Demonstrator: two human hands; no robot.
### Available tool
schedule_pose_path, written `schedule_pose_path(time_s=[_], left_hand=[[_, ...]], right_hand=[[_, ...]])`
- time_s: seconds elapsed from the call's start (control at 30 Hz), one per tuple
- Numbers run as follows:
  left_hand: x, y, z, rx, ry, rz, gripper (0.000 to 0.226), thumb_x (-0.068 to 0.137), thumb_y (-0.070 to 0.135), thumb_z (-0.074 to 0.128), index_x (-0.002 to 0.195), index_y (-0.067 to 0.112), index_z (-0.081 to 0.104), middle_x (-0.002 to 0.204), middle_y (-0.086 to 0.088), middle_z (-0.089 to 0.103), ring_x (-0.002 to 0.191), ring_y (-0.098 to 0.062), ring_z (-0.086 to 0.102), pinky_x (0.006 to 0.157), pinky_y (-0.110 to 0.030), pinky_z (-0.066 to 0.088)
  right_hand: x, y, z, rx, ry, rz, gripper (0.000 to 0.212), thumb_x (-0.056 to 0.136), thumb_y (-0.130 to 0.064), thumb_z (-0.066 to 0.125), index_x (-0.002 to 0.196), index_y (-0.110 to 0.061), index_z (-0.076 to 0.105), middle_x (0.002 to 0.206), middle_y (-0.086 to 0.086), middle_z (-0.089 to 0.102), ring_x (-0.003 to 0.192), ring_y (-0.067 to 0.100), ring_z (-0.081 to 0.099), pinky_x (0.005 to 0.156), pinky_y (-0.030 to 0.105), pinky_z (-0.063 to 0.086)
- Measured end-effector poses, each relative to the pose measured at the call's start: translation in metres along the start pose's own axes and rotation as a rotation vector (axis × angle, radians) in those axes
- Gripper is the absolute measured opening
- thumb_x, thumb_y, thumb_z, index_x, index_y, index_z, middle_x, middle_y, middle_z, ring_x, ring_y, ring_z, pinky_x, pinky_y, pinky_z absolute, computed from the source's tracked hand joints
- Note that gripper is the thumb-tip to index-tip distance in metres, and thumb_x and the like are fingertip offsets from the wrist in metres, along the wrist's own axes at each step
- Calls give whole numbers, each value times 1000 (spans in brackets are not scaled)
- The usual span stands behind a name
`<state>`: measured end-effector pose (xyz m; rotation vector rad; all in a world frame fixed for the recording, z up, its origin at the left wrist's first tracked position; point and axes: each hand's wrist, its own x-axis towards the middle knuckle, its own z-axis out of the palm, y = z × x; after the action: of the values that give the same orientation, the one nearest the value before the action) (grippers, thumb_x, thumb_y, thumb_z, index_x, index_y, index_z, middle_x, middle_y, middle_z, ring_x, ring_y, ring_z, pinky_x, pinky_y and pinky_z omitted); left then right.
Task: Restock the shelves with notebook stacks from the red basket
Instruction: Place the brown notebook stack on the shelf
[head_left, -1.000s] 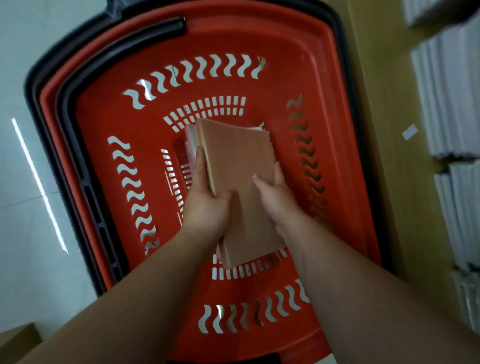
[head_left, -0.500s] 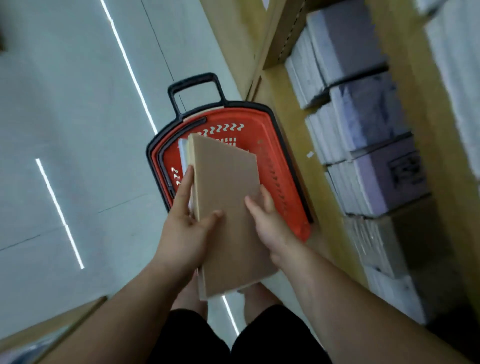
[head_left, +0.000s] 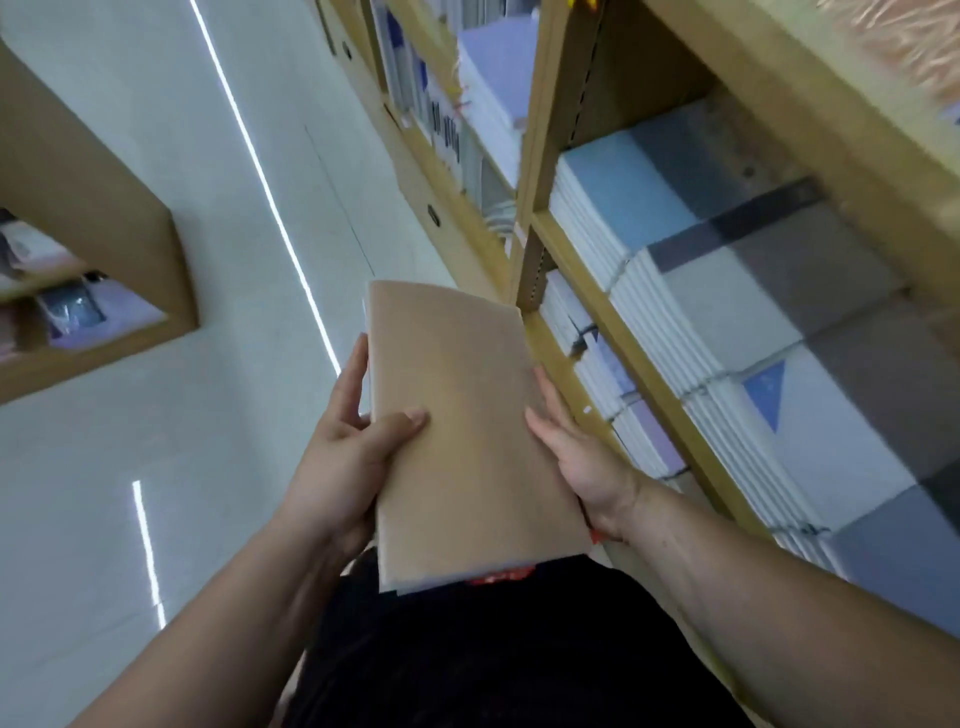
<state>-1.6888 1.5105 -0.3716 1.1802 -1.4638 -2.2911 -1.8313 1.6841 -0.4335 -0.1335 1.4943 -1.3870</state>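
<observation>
**Stack Held in Both Hands, Shelves Just to the Right**

The left hand grips the left long side of the notebook stack. Its thumb lies flat on the brown top cover. Its fingers run up along the edge. The right hand holds the other long side. One finger or thumb lies along that edge, and the rest hide under the stack. So both hands are clamped on the stack, one on each side. The stack hangs between them in the air, in front of the person's body.

The stack is longer than it is wide. Its long way points away from the person. The far end sits just past the fingertips and the near end is back by the wrists. The top cover bends up a little at the far end.

The shelves lie to the right of the fingers, close beside the right hand, so the right hand is the nearer one. Other notebook piles already sit on the shelves, with their white page edges facing out. To the left of the fingers is pale floor. Well off on that side stands another wooden shelf unit.

The stack most likely has to swing to the right to go in. The person will probably need to find a gap or a low pile first. The red basket is not in view.
</observation>
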Motion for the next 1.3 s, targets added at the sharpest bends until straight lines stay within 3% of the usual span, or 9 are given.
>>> schedule_pose_path(time_s=[0.17,0.33,0.5,0.6,0.73,0.87,0.93,1.1,1.3], left_hand=[[39,61,-23,90,-184,34,80,92,3,63,146,56,38,110,-4,77,94,-34,74,71,-45,60],[92,115,-45,264,-359,11,80,94,4,63,145,59,35,109,-11,76,95,-34,74,81,-48,59],[133,149,-48,316,-518,-106,73,97,9,57,146,59,36,124,5,72,105,-32,72,84,-48,60],[145,154,-26,391,-615,-141,73,97,10,54,148,58,33,125,5,72,108,-33,71,93,-51,56],[146,149,5,457,-749,-174,72,97,13,54,147,60,32,121,3,73,107,-31,71,90,-49,57],[142,136,25,464,-745,-146,75,97,7,51,151,55,29,123,5,72,110,-28,70,92,-48,56],[145,134,33,469,-746,-117,78,97,2,49,153,53,28,122,8,73,109,-26,70,93,-48,56],[186,149,51,515,-803,-68,78,96,-3,49,152,49,33,117,8,74,106,-24,71,85,-43,59],[273,178,71,586,-901,-130,79,96,-4,52,152,48,33,131,2,68,113,-29,68,97,-53,54]], right_hand=[[7,-32,31,72,123,-148,60,104,-27,53,143,-65,27,144,-23,54,127,5,59,102,28,51],[24,-56,76,99,375,-272,63,102,-13,57,149,-51,36,138,-14,62,122,12,64,105,42,50],[22,-74,107,240,581,-354,65,101,-9,55,155,-39,35,117,-26,71,109,4,69,84,23,53],[6,-75,112,299,646,-377,69,101,-6,55,151,-48,33,112,-30,71,103,0,70,73,16,55],[-12,-70,103,297,716,-364,77,100,-3,55,143,-59,26,105,-33,71,97,-2,71,71,17,56],[-24,-75,84,288,713,-338,83,101,-7,56,150,-60,16,135,-22,58,112,7,65,86,28,55],[-25,-78,77,289,728,-348,85,100,-5,57,153,-59,18,142,-18,55,114,7,65,84,27,56],[4,-92,72,295,798,-393,85,99,-2,58,152,-58,20,140,-21,55,103,-3,69,73,21,58],[71,-124,82,374,981,-407,80,98,0,58,141,-62,30,135,-20,59,102,-3,69,72,18,57]])
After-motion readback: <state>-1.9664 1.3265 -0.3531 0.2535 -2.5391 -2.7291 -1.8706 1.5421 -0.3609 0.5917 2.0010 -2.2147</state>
